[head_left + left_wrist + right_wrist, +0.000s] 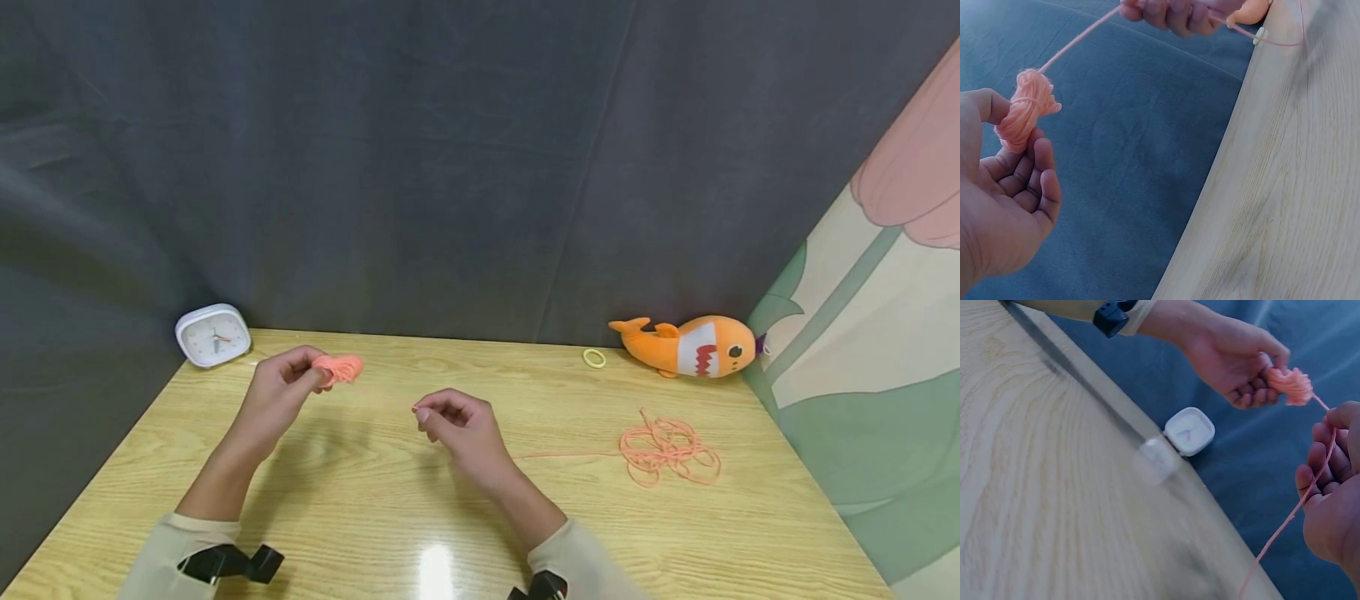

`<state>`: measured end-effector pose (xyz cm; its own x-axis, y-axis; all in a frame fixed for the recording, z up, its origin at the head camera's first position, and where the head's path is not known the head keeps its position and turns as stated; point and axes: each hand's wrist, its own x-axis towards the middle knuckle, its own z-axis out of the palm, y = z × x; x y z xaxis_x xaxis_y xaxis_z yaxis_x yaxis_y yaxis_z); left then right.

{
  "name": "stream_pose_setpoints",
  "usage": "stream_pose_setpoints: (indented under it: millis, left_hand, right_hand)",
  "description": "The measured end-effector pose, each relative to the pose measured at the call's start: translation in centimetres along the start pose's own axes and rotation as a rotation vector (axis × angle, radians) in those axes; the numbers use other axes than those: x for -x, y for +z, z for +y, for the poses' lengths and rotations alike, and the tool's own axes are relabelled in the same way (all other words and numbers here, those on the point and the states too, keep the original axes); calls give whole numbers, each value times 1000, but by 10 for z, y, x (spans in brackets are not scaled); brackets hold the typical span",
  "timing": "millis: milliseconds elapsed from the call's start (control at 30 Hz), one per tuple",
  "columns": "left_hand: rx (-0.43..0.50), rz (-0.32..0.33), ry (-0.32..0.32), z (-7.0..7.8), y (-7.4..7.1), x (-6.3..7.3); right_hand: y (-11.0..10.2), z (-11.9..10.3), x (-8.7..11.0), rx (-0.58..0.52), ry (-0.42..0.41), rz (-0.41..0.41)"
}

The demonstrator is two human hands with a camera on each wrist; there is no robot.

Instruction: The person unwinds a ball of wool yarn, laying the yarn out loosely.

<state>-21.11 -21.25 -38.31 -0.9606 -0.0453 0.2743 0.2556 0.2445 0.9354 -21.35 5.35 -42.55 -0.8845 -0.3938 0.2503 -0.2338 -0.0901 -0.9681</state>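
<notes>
My left hand (281, 392) pinches a small bundle of coral-pink yarn (343, 367) above the table's left half. In the left wrist view the wound yarn bundle (1022, 112) sits between thumb and fingers, with a strand wrapped about its middle. A taut strand (1079, 39) runs from its top to my right hand (461, 429), which pinches it between thumb and forefinger. Past the right hand, the strand (1279, 531) hangs down in the right wrist view. On the table at right lies a loose, looped heap of the same yarn (667, 450), with a strand leading toward the right hand.
A white alarm clock (213, 335) stands at the table's back left corner. An orange plush shark (697, 346) lies at the back right, beside a yellow ring (594, 358). Dark cloth (420, 167) hangs behind the wooden table (360, 517); a flowered curtain (885, 375) is on the right.
</notes>
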Motion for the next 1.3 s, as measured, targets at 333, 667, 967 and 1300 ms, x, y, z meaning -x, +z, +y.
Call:
stream_pose_setpoints:
  millis: [333, 667, 967, 1300]
  left_hand:
    - [-18, -14, -12, 1, -2, 1]
    - [-22, -15, -11, 1, -4, 0]
    - [-45, -50, 13, -2, -1, 0]
    - [-38, -82, 81, -3, 1, 2]
  right_hand:
    - [-31, -12, 0, -42, -31, 155]
    - [-68, -22, 5, -42, -39, 298]
    - [-94, -34, 13, 10, -36, 390]
    - [-110, -37, 15, -33, -91, 412]
